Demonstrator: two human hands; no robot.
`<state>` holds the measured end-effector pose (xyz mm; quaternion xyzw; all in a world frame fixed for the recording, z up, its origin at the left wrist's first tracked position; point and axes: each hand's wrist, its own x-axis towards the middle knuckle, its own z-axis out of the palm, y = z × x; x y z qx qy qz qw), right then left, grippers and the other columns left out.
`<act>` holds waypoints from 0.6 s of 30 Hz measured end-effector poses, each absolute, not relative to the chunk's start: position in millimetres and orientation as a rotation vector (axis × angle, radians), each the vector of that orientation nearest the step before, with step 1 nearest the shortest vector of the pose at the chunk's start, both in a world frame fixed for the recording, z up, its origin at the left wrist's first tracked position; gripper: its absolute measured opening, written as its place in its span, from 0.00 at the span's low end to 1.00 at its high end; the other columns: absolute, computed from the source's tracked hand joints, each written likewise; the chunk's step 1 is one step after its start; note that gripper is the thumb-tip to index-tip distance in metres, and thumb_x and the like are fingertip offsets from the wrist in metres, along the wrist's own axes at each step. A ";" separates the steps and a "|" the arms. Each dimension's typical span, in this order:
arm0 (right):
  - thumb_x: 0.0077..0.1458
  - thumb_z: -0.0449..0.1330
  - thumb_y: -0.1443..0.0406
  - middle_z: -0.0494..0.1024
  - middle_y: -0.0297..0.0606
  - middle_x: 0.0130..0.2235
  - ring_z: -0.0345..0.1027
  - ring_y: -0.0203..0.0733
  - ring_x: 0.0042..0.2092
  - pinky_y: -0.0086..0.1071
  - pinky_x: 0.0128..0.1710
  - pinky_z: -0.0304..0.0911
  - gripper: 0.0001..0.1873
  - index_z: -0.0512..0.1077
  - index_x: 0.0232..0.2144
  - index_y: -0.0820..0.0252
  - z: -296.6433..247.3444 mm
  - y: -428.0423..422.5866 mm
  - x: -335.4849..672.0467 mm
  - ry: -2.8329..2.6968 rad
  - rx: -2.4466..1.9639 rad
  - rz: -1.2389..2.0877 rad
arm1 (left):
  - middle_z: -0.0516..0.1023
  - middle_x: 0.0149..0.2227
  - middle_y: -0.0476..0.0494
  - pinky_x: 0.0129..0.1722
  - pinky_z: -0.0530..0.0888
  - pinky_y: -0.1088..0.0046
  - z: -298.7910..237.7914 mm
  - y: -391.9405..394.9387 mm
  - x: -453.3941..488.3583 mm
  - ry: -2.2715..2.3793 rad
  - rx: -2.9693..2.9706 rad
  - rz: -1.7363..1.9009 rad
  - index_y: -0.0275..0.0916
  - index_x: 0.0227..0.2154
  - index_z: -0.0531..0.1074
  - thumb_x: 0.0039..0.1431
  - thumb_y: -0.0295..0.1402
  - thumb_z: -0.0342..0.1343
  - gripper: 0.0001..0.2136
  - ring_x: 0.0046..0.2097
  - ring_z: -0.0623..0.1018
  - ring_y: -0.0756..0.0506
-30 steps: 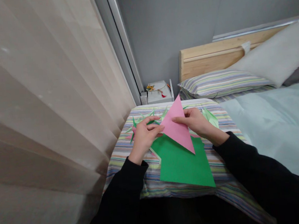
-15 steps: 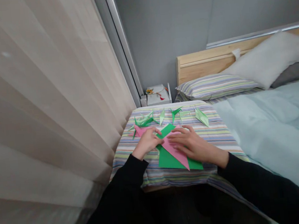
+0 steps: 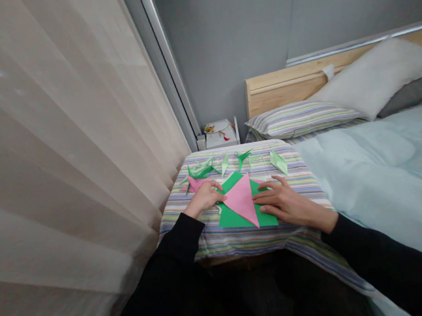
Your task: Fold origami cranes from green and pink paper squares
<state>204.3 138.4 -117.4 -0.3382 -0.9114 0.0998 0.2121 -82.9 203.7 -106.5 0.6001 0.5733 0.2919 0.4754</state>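
A pink sheet of origami paper [image 3: 241, 200], folded to a triangle, lies on top of green paper [image 3: 234, 218] on the small table. My left hand [image 3: 204, 198] pinches the pink paper's left corner between thumb and fingers. At its right edge rests my right hand [image 3: 281, 198], palm down with fingers apart, over the green paper. Behind my left hand is a pink folded piece [image 3: 195, 183]. Green folded pieces stand along the far side: a dark green one [image 3: 243, 158], a pale green one [image 3: 278, 162] and a cluster [image 3: 202, 169] at the left.
A striped cloth [image 3: 179, 219] covers the table. A pale curtain [image 3: 118, 137] hangs close on the left. On the right is a bed with a light blue quilt [image 3: 378, 170] and a striped pillow [image 3: 301, 118]. A white nightstand [image 3: 220, 136] stands behind the table.
My right hand has slid right, off the pink paper's face, so more of the pink triangle shows. My left hand keeps its corner. The view has shifted slightly.
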 end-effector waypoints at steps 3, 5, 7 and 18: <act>0.72 0.51 0.56 0.82 0.42 0.56 0.64 0.57 0.64 0.65 0.66 0.41 0.19 0.78 0.55 0.51 -116.0 139.8 202.2 -2.508 -0.958 0.279 | 0.71 0.17 0.54 0.17 0.59 0.80 -105.5 200.3 -83.2 1.362 1.447 0.744 0.38 0.29 0.69 0.36 0.26 0.71 0.17 0.18 0.68 0.51; 0.72 0.51 0.57 0.79 0.44 0.59 0.65 0.57 0.64 0.64 0.65 0.44 0.20 0.76 0.58 0.50 -116.8 144.2 199.4 -2.472 -0.976 0.260 | 0.71 0.16 0.54 0.17 0.57 0.80 -106.9 196.8 -83.8 1.317 1.428 0.807 0.39 0.28 0.68 0.37 0.28 0.71 0.17 0.18 0.67 0.52; 0.71 0.51 0.59 0.77 0.45 0.61 0.66 0.58 0.64 0.64 0.65 0.47 0.20 0.75 0.59 0.50 -120.4 150.9 197.0 -2.421 -0.996 0.251 | 0.71 0.16 0.54 0.18 0.57 0.80 -109.7 193.1 -84.6 1.280 1.418 0.866 0.39 0.28 0.66 0.38 0.29 0.70 0.17 0.18 0.67 0.53; 0.45 0.74 0.55 0.86 0.42 0.39 0.79 0.49 0.38 0.40 0.39 0.73 0.21 0.82 0.39 0.60 -104.6 165.2 157.3 -1.439 -1.012 1.393 | 0.80 0.24 0.49 0.26 0.63 0.77 -91.0 175.1 -84.3 1.052 1.510 1.094 0.40 0.32 0.66 0.44 0.38 0.72 0.20 0.24 0.73 0.51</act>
